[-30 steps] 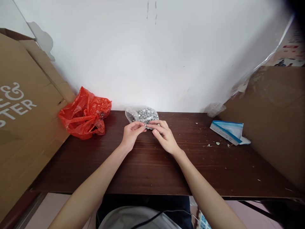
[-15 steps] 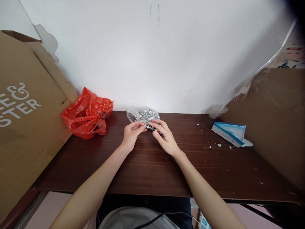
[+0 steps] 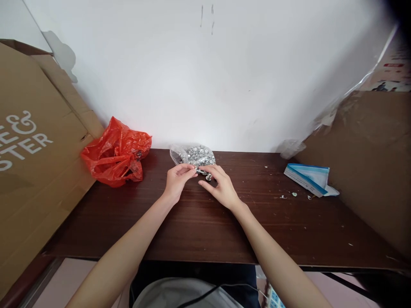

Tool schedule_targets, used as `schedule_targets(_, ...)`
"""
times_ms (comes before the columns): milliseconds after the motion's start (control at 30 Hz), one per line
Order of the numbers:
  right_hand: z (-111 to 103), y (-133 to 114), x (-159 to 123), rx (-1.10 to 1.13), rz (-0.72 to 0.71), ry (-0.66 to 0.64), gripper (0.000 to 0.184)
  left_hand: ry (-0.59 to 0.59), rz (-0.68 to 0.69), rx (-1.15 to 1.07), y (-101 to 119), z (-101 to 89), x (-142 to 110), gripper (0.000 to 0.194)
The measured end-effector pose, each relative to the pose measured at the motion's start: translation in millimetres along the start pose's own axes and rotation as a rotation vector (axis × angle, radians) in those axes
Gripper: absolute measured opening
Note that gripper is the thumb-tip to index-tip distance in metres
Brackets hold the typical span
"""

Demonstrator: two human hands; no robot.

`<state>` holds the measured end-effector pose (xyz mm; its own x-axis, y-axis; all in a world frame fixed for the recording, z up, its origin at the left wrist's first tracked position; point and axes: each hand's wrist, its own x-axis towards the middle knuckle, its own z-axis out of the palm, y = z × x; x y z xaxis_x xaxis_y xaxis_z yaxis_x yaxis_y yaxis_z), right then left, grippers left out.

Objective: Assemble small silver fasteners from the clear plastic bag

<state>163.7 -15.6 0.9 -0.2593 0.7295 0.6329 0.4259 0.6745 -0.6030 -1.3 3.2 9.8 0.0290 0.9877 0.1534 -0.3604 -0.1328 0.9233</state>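
"Where's the clear bag (image 3: 177,154) of metal pieces (image 3: 199,154)?"

"On the worktop (image 3: 199,222), against the wall (image 3: 224,85), just beyond the hands. Its long side runs left to right."

"And the left hand (image 3: 175,184)?"

"Thumb and finger pinched together on 1 small metal piece (image 3: 195,170), right in front of the bag."

"The right hand (image 3: 224,188)?"

"Thumb spread wide from the fingers, nearer the loose piece (image 3: 208,176) by the bag's near right edge. I can't tell if its fingertips touch anything."
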Motion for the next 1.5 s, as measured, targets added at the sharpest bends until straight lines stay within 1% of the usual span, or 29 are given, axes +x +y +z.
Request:
schedule_targets(100,2.7,1.6,-0.1,0.036,0.029,0.058,0.02,-0.033,-0.011,0.034,-2.3,1.4,-1.7,0.018)
schedule_targets(167,2.5,2.0,0.2,0.038,0.055,0.108,0.015,-0.06,0.017,0.092,-3.9,1.8,-2.6,0.017)
schedule_targets(267,0.6,1.3,0.9,0.034,0.075,0.144,0.015,-0.095,0.079,0.195,-4.8,1.5,-3.2,0.016)
schedule_targets(367,-0.3,1.0,1.4,0.08,0.086,0.159,0.014,-0.129,0.128,0.271,-4.7,1.3,-3.4,0.019)
schedule_targets(533,0.0,2.4,1.6,0.108,0.119,0.191,0.015,-0.19,0.15,0.372,-7.2,-0.1,-3.5,0.029)
schedule_targets(600,0.0,2.5,1.5,0.105,0.124,0.19,0.015,-0.199,0.204,0.442,-7.5,-1.2,-3.8,0.03)
schedule_targets(733,0.0,1.6,1.2,0.097,0.105,0.181,0.013,-0.235,0.371,0.606,-4.2,-2.7,-5.8,0.034)
schedule_targets(800,0.2,1.1,1.0,0.096,0.093,0.179,0.012,-0.257,0.415,0.661,-2.9,-3.5,-6.4,0.036)
schedule_targets(867,0.5,0.6,0.7,0.1,0.085,0.173,0.012,-0.279,0.415,0.685,-3.7,-5.0,-6.0,0.035)
schedule_targets(967,1.1,0.0,0.5,0.113,0.064,0.148,0.012,-0.296,0.364,0.699,-8.2,-8.1,-4.1,0.029)
schedule_targets(1033,1.3,-0.3,0.5,0.119,0.051,0.137,0.011,-0.302,0.32,0.691,-11.4,-9.2,-3.1,0.035)
schedule_targets(1133,1.0,-0.6,1.0,0.115,0.055,0.152,0.011,-0.282,0.279,0.641,-12.9,-8.0,-2.8,0.049)
schedule_targets(1200,0.4,-0.5,1.3,0.105,0.066,0.172,0.011,-0.254,0.284,0.613,-11.0,-6.2,-3.3,0.053)
schedule_targets(1267,-0.2,-0.1,1.5,0.098,0.073,0.188,0.011,-0.252,0.314,0.617,-7.8,-5.0,-3.8,0.051)
schedule_targets(1367,-0.3,0.5,1.5,0.109,0.065,0.191,0.011,-0.293,0.379,0.695,-4.2,-5.6,-4.6,0.04)
schedule_targets(1433,-0.2,0.9,1.4,0.124,0.053,0.186,0.011,-0.32,0.395,0.758,-4.3,-7.1,-5.1,0.034)
schedule_targets(1500,-0.3,0.9,1.5,0.131,0.047,0.181,0.012,-0.33,0.386,0.777,-5.6,-8.2,-5.5,0.039)
